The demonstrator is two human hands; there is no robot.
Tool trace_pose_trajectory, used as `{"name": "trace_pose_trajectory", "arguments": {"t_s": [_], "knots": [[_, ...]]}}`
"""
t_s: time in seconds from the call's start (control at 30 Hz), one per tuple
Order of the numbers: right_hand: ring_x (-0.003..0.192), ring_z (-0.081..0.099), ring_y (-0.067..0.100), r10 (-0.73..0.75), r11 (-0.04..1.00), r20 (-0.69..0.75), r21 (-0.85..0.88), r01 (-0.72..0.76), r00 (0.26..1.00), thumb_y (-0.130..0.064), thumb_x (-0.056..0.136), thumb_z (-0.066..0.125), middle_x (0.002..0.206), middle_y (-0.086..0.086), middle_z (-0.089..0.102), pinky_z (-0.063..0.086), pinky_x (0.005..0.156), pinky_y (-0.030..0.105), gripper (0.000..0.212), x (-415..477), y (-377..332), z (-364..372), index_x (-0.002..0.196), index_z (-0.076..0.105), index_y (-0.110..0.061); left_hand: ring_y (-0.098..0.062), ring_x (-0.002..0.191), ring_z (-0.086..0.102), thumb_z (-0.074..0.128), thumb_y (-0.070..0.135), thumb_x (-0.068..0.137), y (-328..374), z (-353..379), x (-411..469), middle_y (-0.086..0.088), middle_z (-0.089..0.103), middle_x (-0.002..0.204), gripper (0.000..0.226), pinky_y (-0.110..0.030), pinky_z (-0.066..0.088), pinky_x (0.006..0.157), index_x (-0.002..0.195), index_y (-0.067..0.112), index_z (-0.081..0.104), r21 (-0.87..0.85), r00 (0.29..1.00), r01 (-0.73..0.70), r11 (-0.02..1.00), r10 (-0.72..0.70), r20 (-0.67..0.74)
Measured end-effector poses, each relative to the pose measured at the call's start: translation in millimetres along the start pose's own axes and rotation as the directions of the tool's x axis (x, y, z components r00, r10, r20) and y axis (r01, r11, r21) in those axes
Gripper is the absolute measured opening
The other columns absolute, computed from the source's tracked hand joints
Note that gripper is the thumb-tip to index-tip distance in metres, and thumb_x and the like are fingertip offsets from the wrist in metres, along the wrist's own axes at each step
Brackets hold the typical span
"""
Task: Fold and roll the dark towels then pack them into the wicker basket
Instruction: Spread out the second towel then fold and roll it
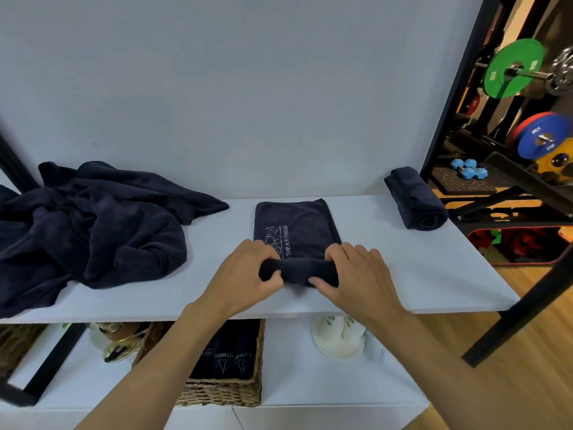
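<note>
A folded dark navy towel point(296, 225) with white lettering lies on the white tabletop point(418, 274), its near end rolled up. My left hand point(245, 274) grips the roll's left end. The right end of the roll is held by my right hand point(356, 274), thumb under, fingers curled over. A finished rolled towel point(417, 198) lies at the back right of the table. A heap of loose dark towels point(90, 221) covers the table's left side. The wicker basket point(223, 392) stands on the lower shelf beneath the table and holds several rolled towels upright.
White paper plates point(338, 342) and a wrapped object point(114, 339) sit on the lower shelf beside the basket. A black frame leg point(521, 308) slants at the right. Behind it stand gym weights, with a green plate point(511, 68) on a bar. A white wall backs the table.
</note>
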State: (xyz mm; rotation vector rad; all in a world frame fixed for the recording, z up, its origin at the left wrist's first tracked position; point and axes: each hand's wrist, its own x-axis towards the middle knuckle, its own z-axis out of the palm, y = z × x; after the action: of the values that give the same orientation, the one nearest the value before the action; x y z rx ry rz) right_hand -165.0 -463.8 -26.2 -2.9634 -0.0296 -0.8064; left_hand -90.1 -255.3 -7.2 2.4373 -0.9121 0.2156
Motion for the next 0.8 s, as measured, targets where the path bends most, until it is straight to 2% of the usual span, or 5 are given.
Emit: {"name": "trace_pose_trajectory", "arguments": {"t_s": [0.2, 0.43, 0.57, 0.67, 0.8], "knots": [[0.061, 0.044, 0.019, 0.218, 0.975, -0.087, 0.069, -0.213, 0.972, -0.015, 0.068, 0.068, 0.076, -0.003, 0.050, 0.041, 0.054, 0.031, 0.025, -13, -18, 7, 0.089, 0.053, -0.017, -0.008, 0.079, 0.044, 0.050, 0.036, 0.074, 2, 13, -10, 0.011, 0.056, 0.082, 0.026, -0.021, 0.042, 0.059, 0.086, 0.017, 0.063, 0.120, 0.983, -0.141, 0.983, 0.154, -0.102], [0.070, 0.053, 0.008, 0.379, 0.738, 0.060, 0.582, -0.341, 0.923, -0.009, 0.083, 0.072, 0.075, -0.015, 0.059, 0.042, 0.063, 0.012, 0.016, -14, -2, -15, 0.087, 0.067, -0.023, -0.010, 0.080, 0.047, 0.052, 0.034, 0.078, -1, 3, -7, 0.008, 0.060, 0.084, 0.026, -0.020, 0.043, 0.063, 0.088, 0.016, 0.068, 0.097, 0.961, -0.191, 0.977, 0.207, -0.182], [0.068, 0.054, 0.003, 0.305, 0.728, 0.219, 0.574, -0.375, 0.927, -0.013, 0.084, 0.072, 0.075, -0.015, 0.061, 0.041, 0.066, 0.009, 0.016, -2, 12, -26, 0.080, 0.068, -0.028, -0.009, 0.082, 0.047, 0.052, 0.039, 0.078, -5, 1, -9, 0.011, 0.061, 0.086, 0.031, -0.019, 0.044, 0.068, 0.092, 0.018, 0.070, -0.004, 0.976, -0.166, 0.986, 0.164, -0.144], [0.075, 0.054, 0.005, 0.201, 0.846, 0.233, 0.448, -0.289, 0.951, -0.009, 0.088, 0.065, 0.086, -0.013, 0.057, 0.041, 0.072, 0.018, 0.014, 3, 14, -26, 0.084, 0.066, -0.022, -0.011, 0.082, 0.051, 0.058, 0.036, 0.080, -7, 0, -9, 0.010, 0.062, 0.087, 0.026, -0.017, 0.041, 0.071, 0.095, 0.018, 0.071, -0.079, 0.994, -0.101, 0.992, 0.099, -0.041], [0.090, 0.059, 0.015, -0.149, 0.957, 0.048, 0.260, 0.132, 0.988, -0.019, 0.086, 0.068, 0.104, -0.009, 0.064, 0.046, 0.077, 0.032, 0.012, -2, 7, -15, 0.097, 0.070, -0.022, -0.006, 0.074, 0.054, 0.062, 0.021, 0.090, -15, -2, -5, 0.005, 0.065, 0.085, 0.008, -0.017, 0.040, 0.066, 0.094, 0.019, 0.068, -0.149, 0.994, 0.056, 0.987, -0.042, 0.100]]}}
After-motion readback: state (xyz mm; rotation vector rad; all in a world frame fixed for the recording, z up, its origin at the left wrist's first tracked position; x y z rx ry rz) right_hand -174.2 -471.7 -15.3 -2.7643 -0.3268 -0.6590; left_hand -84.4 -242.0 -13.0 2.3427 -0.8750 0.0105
